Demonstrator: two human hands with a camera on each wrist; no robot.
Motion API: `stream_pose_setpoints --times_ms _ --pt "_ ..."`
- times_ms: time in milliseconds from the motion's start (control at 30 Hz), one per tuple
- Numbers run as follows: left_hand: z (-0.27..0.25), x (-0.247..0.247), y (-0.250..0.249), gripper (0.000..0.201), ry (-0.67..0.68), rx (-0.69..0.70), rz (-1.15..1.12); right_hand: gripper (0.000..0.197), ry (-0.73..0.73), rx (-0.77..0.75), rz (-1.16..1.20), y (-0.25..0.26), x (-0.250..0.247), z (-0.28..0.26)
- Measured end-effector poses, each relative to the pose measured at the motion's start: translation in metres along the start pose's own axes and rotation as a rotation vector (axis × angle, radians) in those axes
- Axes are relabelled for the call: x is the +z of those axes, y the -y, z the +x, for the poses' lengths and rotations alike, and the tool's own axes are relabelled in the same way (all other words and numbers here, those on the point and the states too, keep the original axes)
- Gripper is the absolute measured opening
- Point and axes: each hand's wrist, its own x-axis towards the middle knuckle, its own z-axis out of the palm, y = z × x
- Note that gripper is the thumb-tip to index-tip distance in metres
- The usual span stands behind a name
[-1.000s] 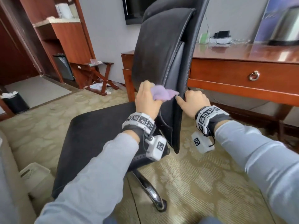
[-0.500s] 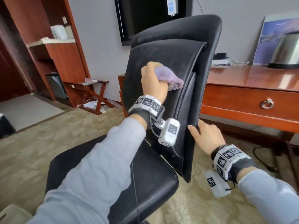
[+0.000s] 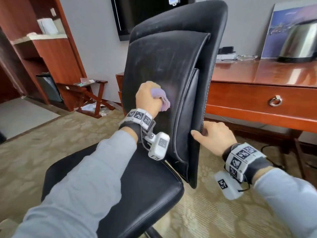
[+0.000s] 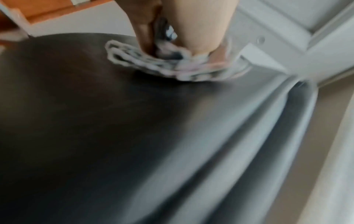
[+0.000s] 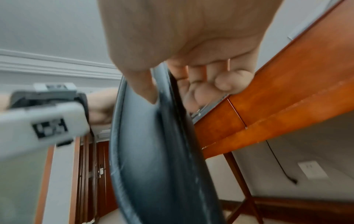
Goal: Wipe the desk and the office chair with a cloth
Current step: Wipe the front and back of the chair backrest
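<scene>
A bunched lilac cloth (image 3: 160, 97) is gripped in the left hand (image 3: 148, 98), whose fingers (image 4: 145, 30) are curled round it, and it is pressed flat against the padded front of the office chair (image 3: 171, 66), at mid-height on the backrest. The cloth is probably wadded so that pressure can be put through it onto the leather. The side edge of the backrest is clasped by the right hand (image 3: 216, 135), lower than the cloth, with the thumb laid on the front and the other fingers (image 5: 228, 81) curled behind. By this hold the chair is most likely kept from swivelling or rolling under the wiping. Pale smears are seen on the black leather above the cloth. The polished wooden tabletop (image 3: 267, 73) stands just behind the chair, with a metal kettle (image 3: 301, 43) on it and a ring-pull drawer (image 3: 275, 100) below. Patterned carpet (image 3: 214, 212) lies under the chair.
</scene>
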Motion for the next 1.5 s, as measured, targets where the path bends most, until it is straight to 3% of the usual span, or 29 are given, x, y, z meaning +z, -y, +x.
stream_pose_setpoints --times_ms 100,167,267,300,367,400,500,600,767,867,933,967,1067,1100,1167,1200,1300,1367,1500 --pt "0.023 -0.003 -0.058 0.063 0.136 -0.057 -0.558 0.054 -0.185 0.0 0.091 0.015 -0.033 0.011" --pt "0.041 -0.002 -0.091 0.074 0.093 -0.116 -0.757 0.058 -0.349 0.024 0.227 0.036 -0.057 0.032" --pt "0.062 0.007 -0.094 0.079 -0.056 -0.159 -0.714 0.061 -0.459 0.096 0.245 0.061 -0.083 0.057" --pt "0.059 0.01 -0.089 0.072 -0.05 -0.173 -0.655 0.061 -0.471 0.106 0.224 0.062 -0.084 0.059" --pt "0.036 0.018 -0.073 0.04 -0.012 -0.15 -0.497 0.062 -0.466 0.118 0.198 0.057 -0.082 0.057" --pt "0.024 0.02 -0.065 0.037 0.02 -0.118 -0.437 0.062 -0.458 0.113 0.194 0.054 -0.081 0.056" --pt "0.0 0.013 -0.052 0.042 0.106 -0.081 -0.316 0.062 -0.45 0.094 0.185 0.053 -0.084 0.054" --pt "0.024 -0.001 -0.068 0.058 0.112 -0.057 -0.237 0.062 -0.453 0.085 0.165 0.055 -0.084 0.052" --pt "0.044 0.004 -0.1 0.054 0.157 0.057 -0.354 0.061 -0.464 0.087 0.143 0.052 -0.084 0.045" --pt "-0.007 0.009 -0.054 0.053 0.151 -0.163 -0.31 0.061 -0.449 0.09 0.115 0.053 -0.087 0.037" --pt "-0.045 0.0 -0.016 0.055 0.264 -0.365 -0.183 0.062 -0.451 0.078 0.113 0.057 -0.086 0.031" --pt "-0.055 -0.006 -0.009 0.053 0.314 -0.373 -0.126 0.062 -0.459 0.071 0.114 0.059 -0.086 0.027" --pt "-0.028 -0.016 -0.042 0.039 0.243 -0.255 -0.145 0.062 -0.476 0.066 0.13 0.062 -0.086 0.019" --pt "-0.007 -0.016 -0.061 0.032 0.198 -0.143 -0.162 0.061 -0.48 0.065 0.129 0.062 -0.086 0.017" --pt "0.029 -0.015 -0.106 0.046 0.157 0.077 -0.194 0.061 -0.498 0.053 0.121 0.062 -0.087 0.015" --pt "0.039 -0.012 -0.122 0.053 0.166 0.121 -0.209 0.06 -0.504 0.048 0.121 0.062 -0.087 0.013" --pt "0.022 -0.01 -0.137 0.045 0.183 0.025 -0.419 0.061 -0.491 0.059 0.125 0.06 -0.089 0.011" --pt "-0.003 -0.006 -0.112 0.046 0.203 -0.025 -0.457 0.064 -0.482 0.068 0.125 0.06 -0.09 0.011" --pt "-0.055 -0.011 -0.016 0.057 0.363 -0.099 -0.163 0.06 -0.491 0.07 0.134 0.068 -0.089 0.008"
